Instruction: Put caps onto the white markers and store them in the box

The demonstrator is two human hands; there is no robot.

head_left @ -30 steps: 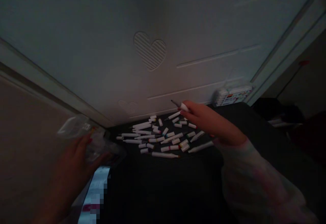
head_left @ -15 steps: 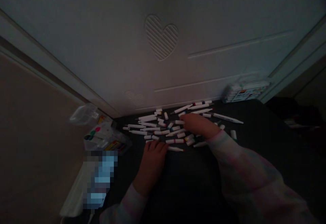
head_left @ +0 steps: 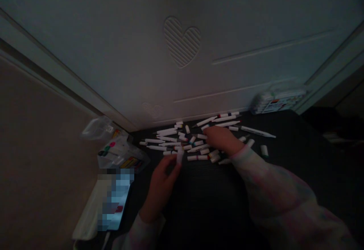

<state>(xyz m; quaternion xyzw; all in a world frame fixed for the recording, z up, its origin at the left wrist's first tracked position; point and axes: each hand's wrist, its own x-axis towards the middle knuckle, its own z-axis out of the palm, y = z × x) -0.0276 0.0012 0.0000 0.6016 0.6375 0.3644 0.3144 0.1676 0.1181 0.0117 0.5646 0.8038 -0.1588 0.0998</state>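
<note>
My left hand [head_left: 163, 182] is closed in a pinch on a white marker [head_left: 179, 155], raised at the near side of a spread of loose markers. The held marker stands tilted up, its lower end hidden by my fingers. Among the markers on the right, my right hand [head_left: 223, 138] reaches down with its fingers curled together. Beside its fingertips lies a white marker [head_left: 200, 136]; whatever is under that palm stays hidden. Several uncapped markers [head_left: 160, 148] and loose white caps [head_left: 187, 129] lie around both hands. A cap with a green edge [head_left: 264, 151] rests apart at the right.
The dark table [head_left: 204, 204] meets a pale panel [head_left: 127, 72] with a raised heart. At the left stands a clear plastic case [head_left: 122, 155] with its lid open. A phone [head_left: 121, 204] with a cable lies nearer. Another packed marker case [head_left: 280, 101] stands back right.
My left hand has lifted a marker off the table and drawn slightly back and left, turning it upward. My right hand has stayed in almost the same place.
</note>
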